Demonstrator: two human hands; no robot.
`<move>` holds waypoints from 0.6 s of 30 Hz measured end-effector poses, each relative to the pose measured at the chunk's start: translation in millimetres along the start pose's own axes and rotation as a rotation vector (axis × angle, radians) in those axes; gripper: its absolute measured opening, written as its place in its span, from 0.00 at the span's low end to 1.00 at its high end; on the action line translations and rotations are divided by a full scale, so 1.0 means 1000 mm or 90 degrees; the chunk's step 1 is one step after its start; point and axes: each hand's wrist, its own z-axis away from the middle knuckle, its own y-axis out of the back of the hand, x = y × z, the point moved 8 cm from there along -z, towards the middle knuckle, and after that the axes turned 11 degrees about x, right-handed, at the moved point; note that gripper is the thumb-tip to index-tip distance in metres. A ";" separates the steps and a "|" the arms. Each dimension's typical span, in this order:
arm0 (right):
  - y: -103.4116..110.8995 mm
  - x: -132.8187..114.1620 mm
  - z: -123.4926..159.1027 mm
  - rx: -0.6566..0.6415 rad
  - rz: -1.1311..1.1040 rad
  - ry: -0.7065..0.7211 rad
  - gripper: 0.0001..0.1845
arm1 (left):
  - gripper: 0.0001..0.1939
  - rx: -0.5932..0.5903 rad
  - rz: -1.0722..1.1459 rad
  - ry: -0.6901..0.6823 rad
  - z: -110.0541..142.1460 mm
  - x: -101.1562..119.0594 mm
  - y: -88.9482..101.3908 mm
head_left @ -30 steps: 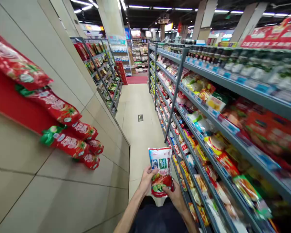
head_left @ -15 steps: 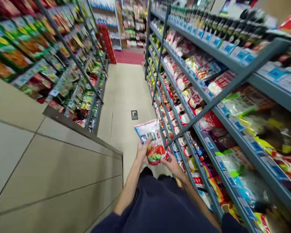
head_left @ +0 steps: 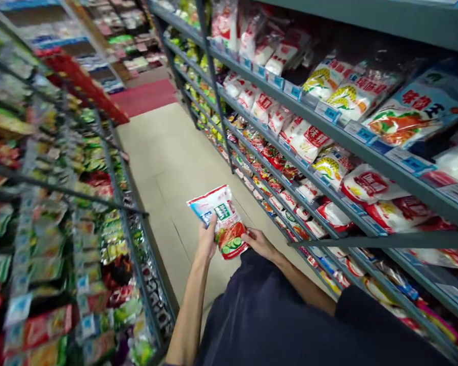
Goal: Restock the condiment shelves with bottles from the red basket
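Note:
Between my two hands, in front of my body, is a white and red seasoning packet (head_left: 229,229) with a food picture on its lower half. My left hand (head_left: 207,239) grips its left edge, the thumb lying on the front. At the lower right edge, my right hand (head_left: 258,242) holds the packet with its thumb on the front. The packet is slightly tilted, its printed face up towards me. Fingers behind it are hidden.
Along the right runs a grey shelf rack (head_left: 259,79) full of bagged seasonings, including a blue bag (head_left: 423,109). Another rack (head_left: 124,234) with small packets stands on the left. Tiled floor (head_left: 156,152) lies between, leading to a red floor strip (head_left: 148,99).
My view has turned right and moved forward along the aisle, so the right shelves look nearer. The wall panel at the left has left view. Both hands still hold the packet.

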 end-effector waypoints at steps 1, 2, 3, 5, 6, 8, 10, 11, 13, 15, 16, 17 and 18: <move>-0.016 -0.007 -0.027 -0.002 0.008 0.007 0.33 | 0.35 0.002 -0.011 -0.002 -0.027 0.016 0.003; -0.033 -0.015 -0.051 -0.002 0.006 0.008 0.33 | 0.35 0.001 -0.019 -0.006 -0.051 0.033 0.007; -0.050 -0.024 -0.073 0.000 -0.005 -0.001 0.33 | 0.35 0.002 -0.025 -0.009 -0.075 0.050 0.010; -0.082 -0.039 -0.108 0.017 -0.036 -0.031 0.34 | 0.33 0.007 -0.039 -0.001 -0.119 0.079 0.019; -0.097 -0.045 -0.124 0.028 -0.044 -0.043 0.33 | 0.33 0.007 -0.047 0.008 -0.141 0.090 0.023; -0.122 -0.051 -0.154 0.066 -0.044 -0.052 0.33 | 0.32 -0.019 -0.067 0.032 -0.186 0.103 0.028; -0.142 -0.050 -0.182 0.123 -0.022 -0.047 0.32 | 0.33 -0.079 -0.086 0.059 -0.230 0.108 0.027; -0.151 -0.047 -0.194 0.157 -0.006 -0.044 0.32 | 0.33 -0.114 -0.095 0.077 -0.251 0.110 0.027; -0.176 -0.039 -0.212 0.226 0.018 -0.032 0.31 | 0.33 -0.179 -0.106 0.122 -0.286 0.117 0.031; -0.210 -0.035 -0.223 0.295 0.013 -0.004 0.32 | 0.33 -0.245 -0.112 0.177 -0.311 0.132 0.039; -0.229 -0.035 -0.227 0.336 -0.009 0.018 0.32 | 0.33 -0.281 -0.119 0.205 -0.321 0.143 0.045; -0.250 -0.035 -0.231 0.377 -0.044 0.040 0.33 | 0.33 -0.317 -0.132 0.232 -0.328 0.154 0.050; -0.272 -0.035 -0.235 0.412 -0.086 0.058 0.33 | 0.33 -0.353 -0.152 0.256 -0.334 0.166 0.056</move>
